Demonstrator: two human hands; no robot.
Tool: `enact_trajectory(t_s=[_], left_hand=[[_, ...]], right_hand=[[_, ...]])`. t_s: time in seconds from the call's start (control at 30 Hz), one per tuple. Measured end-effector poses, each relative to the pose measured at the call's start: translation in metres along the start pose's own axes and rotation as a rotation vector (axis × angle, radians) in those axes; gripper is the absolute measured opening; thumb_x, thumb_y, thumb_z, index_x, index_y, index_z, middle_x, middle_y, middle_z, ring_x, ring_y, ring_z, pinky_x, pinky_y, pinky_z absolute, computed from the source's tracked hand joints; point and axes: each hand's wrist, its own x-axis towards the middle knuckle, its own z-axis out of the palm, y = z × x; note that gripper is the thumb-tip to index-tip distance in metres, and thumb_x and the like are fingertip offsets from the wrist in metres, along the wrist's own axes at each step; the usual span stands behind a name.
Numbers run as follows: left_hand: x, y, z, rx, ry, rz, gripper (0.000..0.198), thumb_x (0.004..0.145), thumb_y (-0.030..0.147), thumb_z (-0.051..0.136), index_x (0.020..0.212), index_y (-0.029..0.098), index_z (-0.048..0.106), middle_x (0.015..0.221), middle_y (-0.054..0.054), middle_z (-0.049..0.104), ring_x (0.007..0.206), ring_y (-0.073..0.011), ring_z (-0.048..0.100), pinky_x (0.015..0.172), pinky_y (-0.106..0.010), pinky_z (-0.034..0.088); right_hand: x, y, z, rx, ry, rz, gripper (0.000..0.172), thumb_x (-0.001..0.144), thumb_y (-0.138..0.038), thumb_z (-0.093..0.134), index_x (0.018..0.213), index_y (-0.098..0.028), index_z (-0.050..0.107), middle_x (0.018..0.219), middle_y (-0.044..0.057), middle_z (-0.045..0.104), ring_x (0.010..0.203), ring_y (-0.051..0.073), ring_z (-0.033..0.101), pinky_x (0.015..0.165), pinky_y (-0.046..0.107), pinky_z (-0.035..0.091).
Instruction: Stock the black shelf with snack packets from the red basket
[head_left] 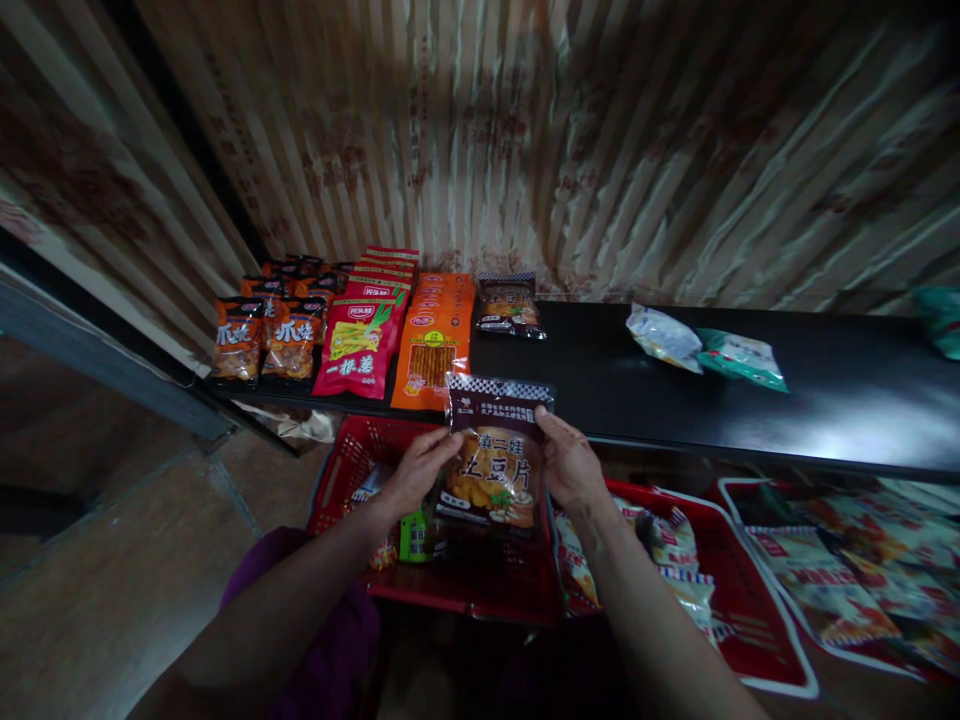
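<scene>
Between my two hands is a dark brown bag of potato chips (495, 465), its printed front facing me. My left hand (422, 468) grips its left edge, with the thumb on the front. On the opposite edge, my right hand (568, 458) is closed with its thumb near the top corner. The bag hangs over a red basket (517, 590) that has a green packet (412, 535) and other packets in it. Just beyond, a similar brown chip bag (510, 305) lies on the black shelf (585, 400).
Orange snack bags (433, 345), red snack bags (360, 330) and small dark-orange bags (292, 340) stand in rows at the shelf's left. A white packet (664, 338) and a green-white packet (742, 358) lie further right. More filled red baskets (757, 610) stand below the shelf. Behind rises a pleated curtain (480, 150).
</scene>
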Motion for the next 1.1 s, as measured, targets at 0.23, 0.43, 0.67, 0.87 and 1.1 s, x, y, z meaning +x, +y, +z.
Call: enact_trajectory(t_s=[0.23,0.43,0.67,0.87,1.1], left_hand=[[-0.001,0.002,0.0,0.066,-0.161,-0.017,0.039,0.072,0.051,0.063,0.084,0.014,0.065,0.079,-0.002,0.063,0.074,-0.0155,0.055,0.07,-0.027,0.042],[0.002,-0.002,-0.002,0.253,-0.139,0.094,0.042,0.077,0.055,0.054,0.072,0.014,0.057,0.068,0.001,0.051,0.065,-0.0115,0.045,0.06,-0.023,0.036],[0.005,0.001,0.002,0.322,-0.015,0.167,0.044,0.081,0.056,0.047,0.07,0.014,0.057,0.065,0.001,0.05,0.063,-0.0117,0.045,0.058,-0.023,0.038],[0.009,0.012,0.001,0.231,0.093,0.238,0.042,0.078,0.056,0.052,0.077,0.015,0.063,0.071,-0.001,0.059,0.071,-0.015,0.052,0.065,-0.024,0.043],[0.017,0.014,-0.006,0.186,0.229,0.277,0.041,0.075,0.056,0.056,0.072,0.016,0.06,0.067,0.001,0.056,0.067,-0.0134,0.051,0.063,-0.023,0.043]], right_hand=[[0.0,-0.004,0.0,-0.01,0.042,-0.02,0.029,0.05,-0.034,0.085,0.07,-0.018,0.07,0.071,0.003,0.073,0.065,0.02,0.069,0.053,0.026,0.057],[-0.001,-0.006,0.0,-0.014,0.056,-0.056,0.027,0.055,-0.035,0.083,0.07,-0.018,0.068,0.069,0.002,0.073,0.065,0.019,0.069,0.056,0.027,0.058],[-0.002,-0.008,0.0,-0.018,0.016,-0.053,0.034,0.051,-0.04,0.085,0.073,-0.02,0.069,0.071,0.001,0.073,0.067,0.02,0.069,0.059,0.028,0.058],[-0.004,-0.007,0.0,-0.068,-0.034,0.007,0.036,0.051,-0.041,0.085,0.078,-0.022,0.071,0.073,0.001,0.074,0.068,0.02,0.069,0.061,0.029,0.057],[-0.009,-0.004,0.001,-0.131,-0.103,0.042,0.039,0.052,-0.038,0.085,0.083,-0.018,0.073,0.08,0.005,0.075,0.071,0.018,0.069,0.063,0.026,0.054]])
